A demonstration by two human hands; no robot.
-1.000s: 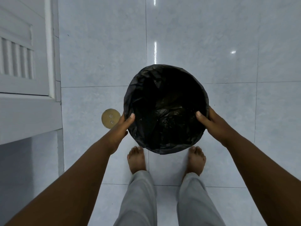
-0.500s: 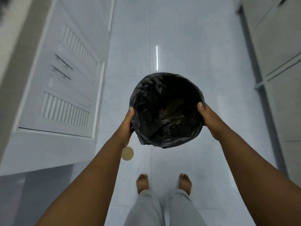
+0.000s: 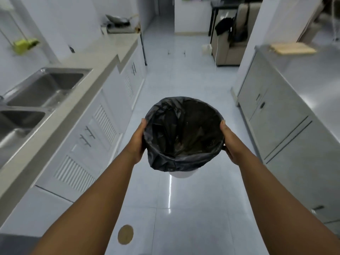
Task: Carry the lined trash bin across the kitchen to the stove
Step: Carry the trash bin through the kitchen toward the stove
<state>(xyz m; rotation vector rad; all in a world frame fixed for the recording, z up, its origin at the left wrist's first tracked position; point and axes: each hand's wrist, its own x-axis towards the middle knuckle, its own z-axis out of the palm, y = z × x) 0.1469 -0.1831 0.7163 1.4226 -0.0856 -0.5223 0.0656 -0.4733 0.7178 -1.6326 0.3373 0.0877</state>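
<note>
The trash bin [image 3: 184, 133] is round and white, lined with a black bag folded over its rim. It hangs in mid-air over the floor, in the middle of the view. My left hand [image 3: 137, 140] grips its left rim, thumb on top. My right hand [image 3: 232, 144] grips the right rim the same way. Only a sliver of the white bin wall shows below the bag. The stove [image 3: 119, 28] with a wok on it stands far ahead at the end of the left counter.
A long counter [image 3: 92, 65] with a double steel sink [image 3: 31, 100] and white cabinets runs along the left. Grey cabinets [image 3: 276, 115] line the right. A tiled aisle lies between them. A round brass floor drain [image 3: 125, 234] sits near my feet. A sofa [image 3: 231, 43] stands beyond.
The bin has come up off the floor to waist height in both hands. My view has tilted up from my feet to the kitchen aisle ahead.
</note>
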